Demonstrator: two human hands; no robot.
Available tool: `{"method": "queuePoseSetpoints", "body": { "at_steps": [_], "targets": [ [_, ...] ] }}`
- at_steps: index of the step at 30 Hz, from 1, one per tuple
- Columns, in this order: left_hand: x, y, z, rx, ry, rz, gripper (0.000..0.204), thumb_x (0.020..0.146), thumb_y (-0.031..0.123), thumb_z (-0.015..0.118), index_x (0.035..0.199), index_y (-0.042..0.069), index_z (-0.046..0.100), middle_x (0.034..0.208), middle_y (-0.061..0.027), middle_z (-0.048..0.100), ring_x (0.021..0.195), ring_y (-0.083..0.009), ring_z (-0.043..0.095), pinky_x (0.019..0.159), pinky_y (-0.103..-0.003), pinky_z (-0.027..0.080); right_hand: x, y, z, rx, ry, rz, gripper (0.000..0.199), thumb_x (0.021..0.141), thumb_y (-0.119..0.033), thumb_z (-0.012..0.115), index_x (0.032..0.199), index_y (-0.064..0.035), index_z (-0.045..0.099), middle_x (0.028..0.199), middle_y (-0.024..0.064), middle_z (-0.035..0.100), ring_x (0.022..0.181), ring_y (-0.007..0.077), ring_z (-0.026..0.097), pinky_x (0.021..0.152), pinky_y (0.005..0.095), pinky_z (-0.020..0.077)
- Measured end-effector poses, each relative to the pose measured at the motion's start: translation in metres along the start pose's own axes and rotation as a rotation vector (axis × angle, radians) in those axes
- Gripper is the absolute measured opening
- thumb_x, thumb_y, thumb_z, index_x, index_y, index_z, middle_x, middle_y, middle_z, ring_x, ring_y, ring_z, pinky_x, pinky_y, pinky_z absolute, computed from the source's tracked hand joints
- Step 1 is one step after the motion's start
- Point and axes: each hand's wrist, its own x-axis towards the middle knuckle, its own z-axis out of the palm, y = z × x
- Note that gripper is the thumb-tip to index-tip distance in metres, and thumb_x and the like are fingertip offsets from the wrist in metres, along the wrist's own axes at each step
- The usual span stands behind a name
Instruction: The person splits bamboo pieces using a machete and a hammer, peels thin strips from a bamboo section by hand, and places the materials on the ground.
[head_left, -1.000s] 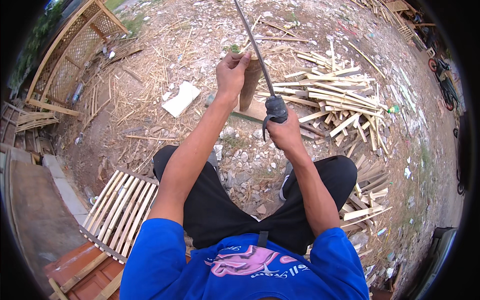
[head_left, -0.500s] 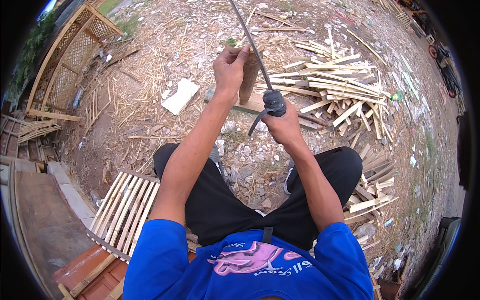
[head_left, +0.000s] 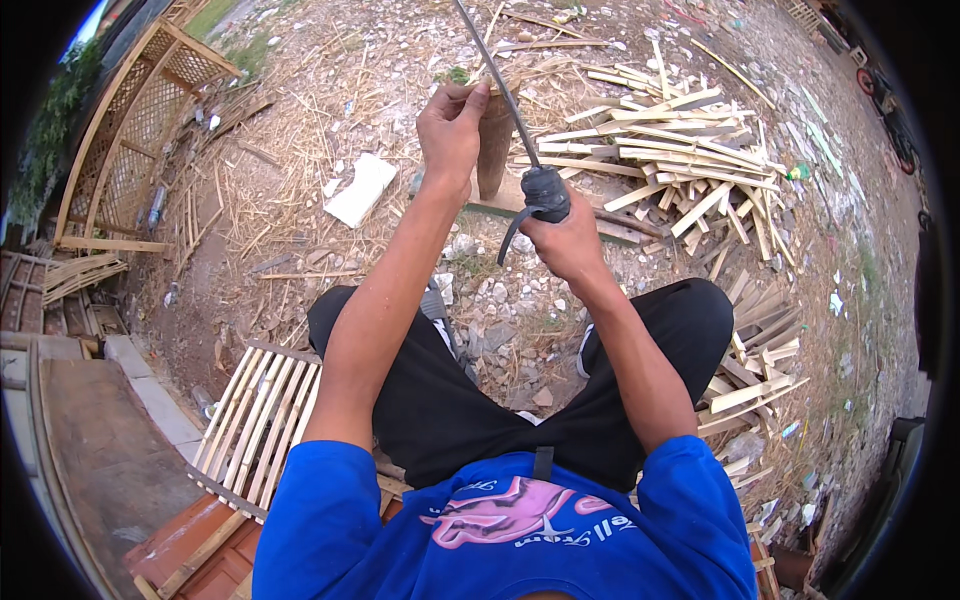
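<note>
My right hand (head_left: 568,240) is closed around the black-wrapped handle (head_left: 545,192) of a machete, and a loose strap dangles from the wrap. Its long narrow blade (head_left: 500,85) points away from me and slants to the left, passing across the top of a brown split piece of bamboo or wood (head_left: 494,152). My left hand (head_left: 449,138) pinches that piece near its upper end, keeping it upright. The lower end of the piece meets a board (head_left: 510,195) on the ground. Whether the blade touches the piece, I cannot tell.
Pale split strips lie in a heap (head_left: 690,150) at the right, with a second pile (head_left: 755,370) beside my right knee. A slatted panel (head_left: 255,425) rests near my left elbow. A lattice frame (head_left: 135,140) stands far left; a white scrap (head_left: 360,190) lies on the stony ground.
Very little differs. The view has shifted slightly, and both hands keep their holds, with the blade still across the top of the upright piece.
</note>
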Motion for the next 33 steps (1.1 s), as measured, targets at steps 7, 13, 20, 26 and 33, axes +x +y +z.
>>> {"method": "queuePoseSetpoints", "body": {
  "at_steps": [7, 13, 20, 26, 33],
  "targets": [
    [0.001, -0.001, 0.0, -0.004, -0.009, 0.014, 0.016, 0.091, 0.018, 0.069, 0.083, 0.005, 0.064, 0.075, -0.0008, 0.064, 0.068, -0.0067, 0.054, 0.063, -0.025, 0.041, 0.0, -0.001, 0.0, 0.005, -0.006, 0.006, 0.029, 0.071, -0.01, 0.069, 0.098, -0.0011, 0.061, 0.082, 0.004, 0.061, 0.075, 0.0126, 0.055, 0.072, 0.0296, 0.0457],
    [0.001, -0.011, -0.006, 0.089, -0.055, 0.051, 0.018, 0.091, 0.02, 0.069, 0.095, 0.002, 0.066, 0.087, -0.0043, 0.067, 0.08, -0.0087, 0.06, 0.072, -0.025, 0.046, 0.003, 0.008, -0.002, -0.06, -0.005, 0.015, 0.028, 0.071, -0.01, 0.07, 0.096, -0.0007, 0.062, 0.081, 0.0046, 0.062, 0.074, 0.013, 0.055, 0.072, 0.0301, 0.046],
    [0.016, -0.019, -0.039, 0.365, -0.356, 0.256, 0.037, 0.084, 0.018, 0.075, 0.116, 0.002, 0.065, 0.11, -0.0084, 0.067, 0.102, -0.0151, 0.063, 0.087, -0.03, 0.05, 0.001, 0.011, -0.007, -0.022, -0.025, 0.035, 0.028, 0.071, -0.008, 0.069, 0.098, -0.0005, 0.062, 0.081, 0.005, 0.062, 0.074, 0.013, 0.056, 0.071, 0.0294, 0.0456],
    [0.033, -0.026, -0.052, 0.416, -0.427, 0.191, 0.027, 0.079, 0.013, 0.078, 0.104, 0.003, 0.072, 0.094, -0.0063, 0.072, 0.093, -0.0124, 0.065, 0.081, -0.028, 0.051, -0.007, 0.002, -0.009, -0.07, -0.1, 0.041, 0.028, 0.071, -0.007, 0.068, 0.097, -0.0004, 0.061, 0.08, 0.0044, 0.061, 0.072, 0.0121, 0.055, 0.069, 0.0288, 0.0454],
    [0.031, -0.026, -0.054, 0.335, -0.455, 0.184, 0.025, 0.082, 0.007, 0.075, 0.106, 0.002, 0.072, 0.093, -0.0059, 0.073, 0.085, -0.011, 0.065, 0.077, -0.027, 0.051, -0.008, -0.001, -0.004, -0.066, -0.083, 0.009, 0.026, 0.071, -0.007, 0.067, 0.095, -0.0003, 0.061, 0.079, 0.0051, 0.06, 0.072, 0.0126, 0.054, 0.07, 0.0292, 0.0455]
  ]
}}
